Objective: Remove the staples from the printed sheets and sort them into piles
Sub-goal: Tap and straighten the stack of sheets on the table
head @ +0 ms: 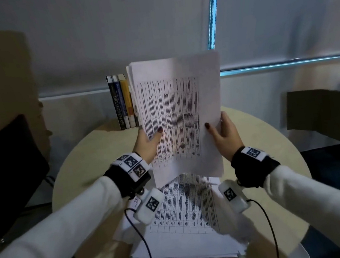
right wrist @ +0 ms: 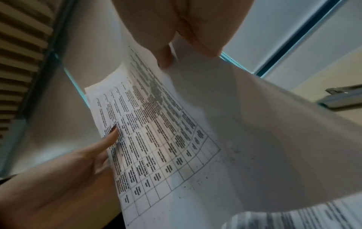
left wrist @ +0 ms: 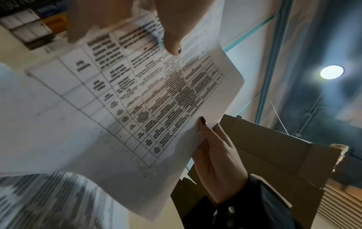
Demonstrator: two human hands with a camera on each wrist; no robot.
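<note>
I hold a sheaf of printed sheets [head: 181, 114] upright above the round table, its face a dense table of text. My left hand [head: 148, 141] grips its left edge, thumb on the front, fingers hidden behind. My right hand [head: 224, 131] grips the right edge the same way. The left wrist view shows the held sheets [left wrist: 156, 96] from below, with my left hand [left wrist: 170, 31] at the top and my right hand [left wrist: 213, 148] on the far edge. In the right wrist view the sheets [right wrist: 176, 139] sag under my right hand [right wrist: 180, 31]; my left hand [right wrist: 94, 155] holds the other edge. No staple is visible.
A loose pile of printed sheets [head: 183, 223] lies on the beige table [head: 275, 158] under my wrists. Three upright books [head: 121, 102] stand at the table's far side. A black chair [head: 9, 170] is at the left, a cardboard box [head: 323, 114] at the right.
</note>
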